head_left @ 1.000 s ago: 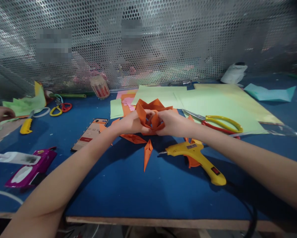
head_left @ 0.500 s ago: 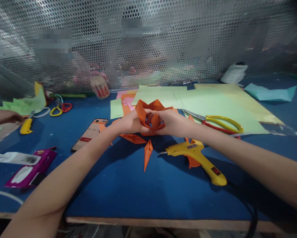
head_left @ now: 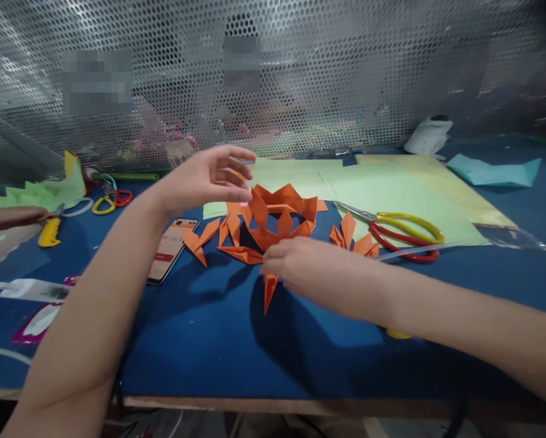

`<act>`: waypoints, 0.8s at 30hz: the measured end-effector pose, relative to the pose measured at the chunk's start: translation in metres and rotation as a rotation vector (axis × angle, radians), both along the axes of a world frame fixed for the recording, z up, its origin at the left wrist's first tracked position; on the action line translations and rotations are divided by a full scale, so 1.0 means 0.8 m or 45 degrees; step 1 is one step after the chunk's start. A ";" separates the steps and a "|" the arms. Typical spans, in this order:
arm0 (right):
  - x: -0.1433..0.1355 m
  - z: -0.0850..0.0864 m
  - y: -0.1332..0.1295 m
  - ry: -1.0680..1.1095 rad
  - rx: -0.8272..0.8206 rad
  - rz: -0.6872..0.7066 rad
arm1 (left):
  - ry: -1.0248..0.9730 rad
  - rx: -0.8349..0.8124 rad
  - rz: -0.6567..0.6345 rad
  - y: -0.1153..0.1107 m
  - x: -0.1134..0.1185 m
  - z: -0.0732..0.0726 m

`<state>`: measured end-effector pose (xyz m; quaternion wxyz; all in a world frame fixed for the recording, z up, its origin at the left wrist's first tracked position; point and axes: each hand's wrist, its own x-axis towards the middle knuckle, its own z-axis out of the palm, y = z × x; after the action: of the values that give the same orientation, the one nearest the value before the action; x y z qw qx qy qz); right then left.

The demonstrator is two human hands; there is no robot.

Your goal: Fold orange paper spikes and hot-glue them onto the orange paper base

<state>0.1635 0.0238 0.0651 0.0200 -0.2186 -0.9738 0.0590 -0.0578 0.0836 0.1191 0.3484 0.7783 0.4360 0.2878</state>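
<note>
An orange folded-paper ring with pointed petals [head_left: 284,222] stands upright mid-table, free of both hands. My left hand [head_left: 213,176] is raised to its upper left, fingers bent and apart, with nothing in them. In front of the ring hovers my right hand [head_left: 300,264], palm down above a slim orange folded piece [head_left: 269,295] and covering its upper part. Its fingers reach out, partly hidden from view. Several more orange folded pieces lie on both sides, such as a pointed one [head_left: 202,240] at left and a cluster [head_left: 348,231] at right.
Red-and-yellow-handled scissors [head_left: 405,231] lie at right on pale green sheets [head_left: 400,188]. A phone [head_left: 170,249] lies at left. The glue gun [head_left: 398,334] is mostly hidden under my right forearm. Another person's hand [head_left: 17,216] is by a yellow cutter [head_left: 49,232].
Both hands have let go of the orange paper ring, which now stands on the table. My left hand moved up and left; my right hand came down toward the slim orange piece.
</note>
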 end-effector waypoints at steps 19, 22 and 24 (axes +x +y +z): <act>-0.021 -0.024 0.005 -0.050 0.290 0.386 | 1.018 -0.303 0.000 -0.022 0.037 -0.054; -0.015 -0.008 0.006 0.084 0.126 0.295 | 1.086 -0.304 -0.003 -0.022 0.040 -0.051; -0.008 0.008 0.008 0.264 -0.056 0.165 | 1.157 -0.266 -0.042 -0.024 0.042 -0.049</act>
<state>0.1568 0.0305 0.0717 0.1119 -0.1482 -0.9771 0.1037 -0.0243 0.0646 0.0801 0.2030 0.7930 0.5588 -0.1333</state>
